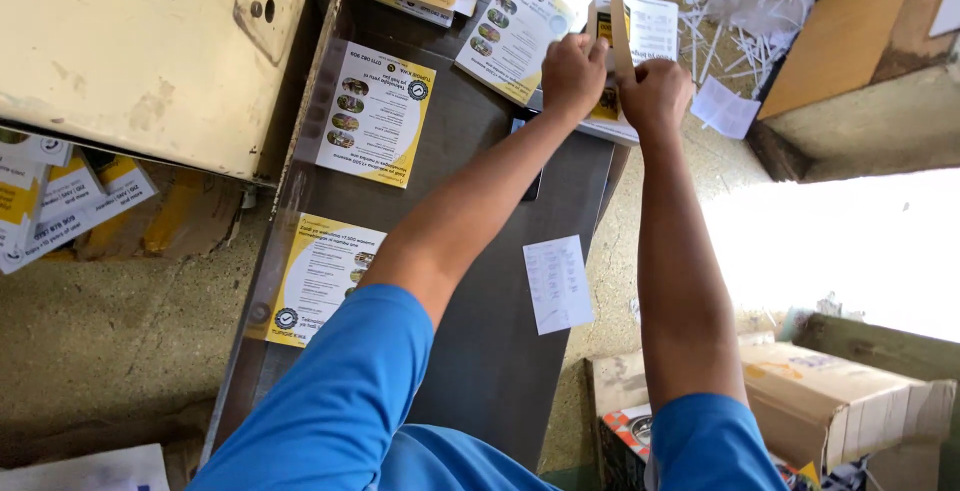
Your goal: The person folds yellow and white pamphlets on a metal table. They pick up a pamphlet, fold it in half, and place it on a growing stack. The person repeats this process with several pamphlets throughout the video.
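Reaching out over the dark metal table (480, 351), both my arms are stretched to its far end. My left hand (572, 73) is curled, fingers pressed down on the stack of leaflets (612, 111) there. My right hand (655, 93) sits just beside it, pinching one yellow-and-white leaflet (621, 31) upright, lifted on edge above the stack. On the table, nearer me than the stack, lie two more yellow leaflets (372, 113), one behind the other along the left edge. A small white slip (557, 283) hangs over the table's right edge. Paper shreds (720, 11) are scattered beyond the stack.
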